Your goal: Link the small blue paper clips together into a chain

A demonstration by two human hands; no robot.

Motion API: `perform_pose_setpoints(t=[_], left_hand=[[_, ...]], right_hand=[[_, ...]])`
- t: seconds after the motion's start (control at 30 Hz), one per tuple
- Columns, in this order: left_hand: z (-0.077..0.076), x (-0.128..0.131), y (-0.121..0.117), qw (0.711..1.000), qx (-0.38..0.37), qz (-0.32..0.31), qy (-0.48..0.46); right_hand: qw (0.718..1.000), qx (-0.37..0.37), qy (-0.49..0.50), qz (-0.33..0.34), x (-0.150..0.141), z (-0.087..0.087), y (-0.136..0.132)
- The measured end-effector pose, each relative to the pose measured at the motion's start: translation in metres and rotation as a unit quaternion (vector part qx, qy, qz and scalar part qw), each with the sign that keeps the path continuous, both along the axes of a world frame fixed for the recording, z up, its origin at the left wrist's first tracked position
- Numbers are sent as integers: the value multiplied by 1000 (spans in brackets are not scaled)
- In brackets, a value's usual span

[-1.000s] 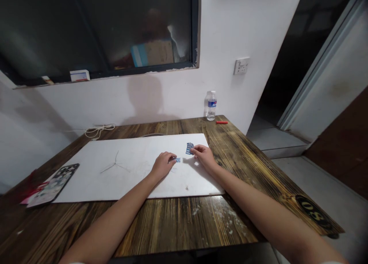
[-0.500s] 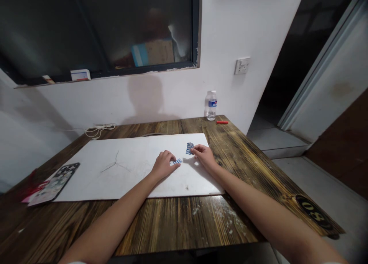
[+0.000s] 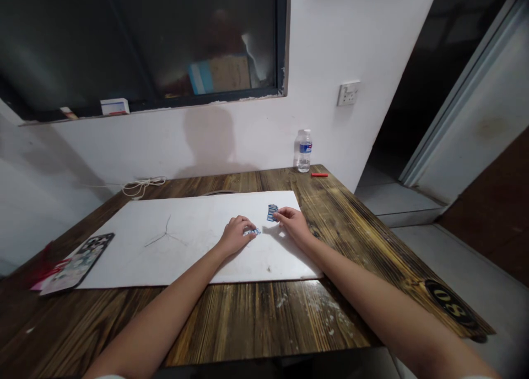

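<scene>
My left hand point(image 3: 237, 236) rests on a white board point(image 3: 124, 258), its fingertips over a small blue-and-white striped paper piece point(image 3: 252, 232), which is mostly covered. My right hand point(image 3: 291, 225) lies just to the right, its fingertips touching the lower edge of a larger blue striped paper piece point(image 3: 271, 212). I cannot tell whether those fingers grip it. The two hands are a short gap apart, and both forearms reach in from the bottom of the view.
The board lies on a dark wooden table point(image 3: 264, 318), with a grey mark on it point(image 3: 165, 234). A patterned phone case point(image 3: 78, 263) lies at the left edge. A water bottle point(image 3: 303, 151) and a red stick point(image 3: 319, 175) stand at the back.
My left hand has slid slightly, and its fingertips now cover more of the small striped piece. My right hand and the larger piece have hardly moved.
</scene>
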State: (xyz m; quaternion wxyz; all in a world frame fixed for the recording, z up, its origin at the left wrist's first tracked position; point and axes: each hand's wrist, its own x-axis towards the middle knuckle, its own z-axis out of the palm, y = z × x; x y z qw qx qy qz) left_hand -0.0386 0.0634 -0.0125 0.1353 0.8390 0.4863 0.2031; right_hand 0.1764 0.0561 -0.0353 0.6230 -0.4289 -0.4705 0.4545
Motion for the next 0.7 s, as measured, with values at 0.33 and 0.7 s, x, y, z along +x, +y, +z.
perform_pose_setpoints(t=[0.33,0.7], left_hand=[[2,-1,2,999,-27,-3,-24],[-2,-5,3,991,-74,-35,-109]], right_hand=[[1000,9,0,3,0,-6,4],[1000,19,-4,6,0,-7,5]])
